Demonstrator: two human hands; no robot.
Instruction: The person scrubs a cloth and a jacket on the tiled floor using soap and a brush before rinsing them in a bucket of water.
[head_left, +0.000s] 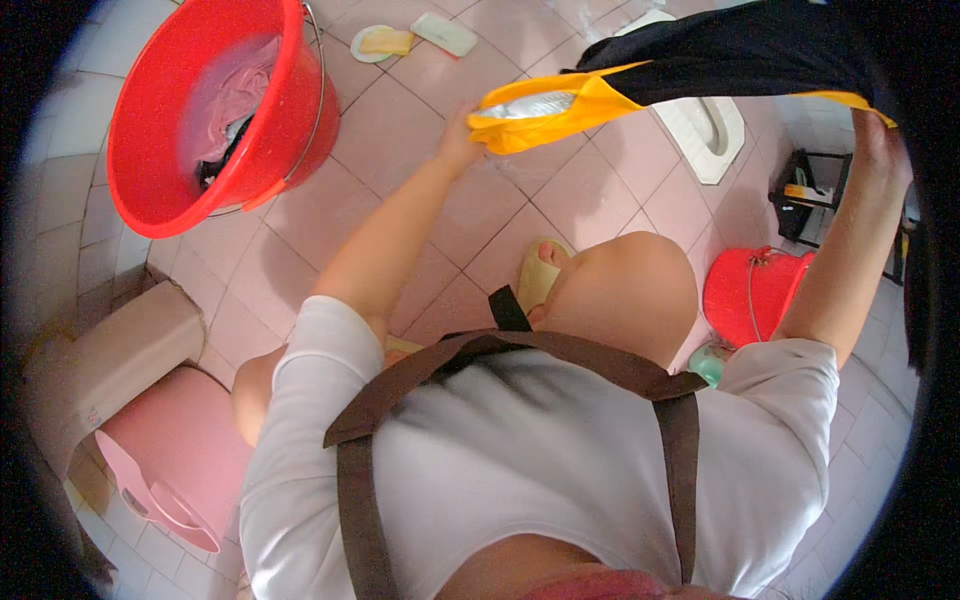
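A black garment (735, 56) with orange-yellow trim is stretched between my two hands above the tiled floor. My left hand (459, 142) grips its orange-yellow end (604, 105), where a pale, shiny lining shows through an opening. At the far right, my right hand (883, 142) is at the trim on the other end; cloth and the dark picture rim partly hide its fingers. To the left of my left hand stands a large red bucket (139, 180) with a wire handle. Pink cloth (244, 94) and dark cloth (225, 154) lie in its cloudy water.
A yellow bar (386, 42) on a round dish and a pale block (444, 34) lie on the floor. Beyond the garment is a squat toilet (709, 139). A smaller red bucket (739, 296), green container (709, 364) and black rack (814, 191) stand right; a pink tub (184, 427) is left.
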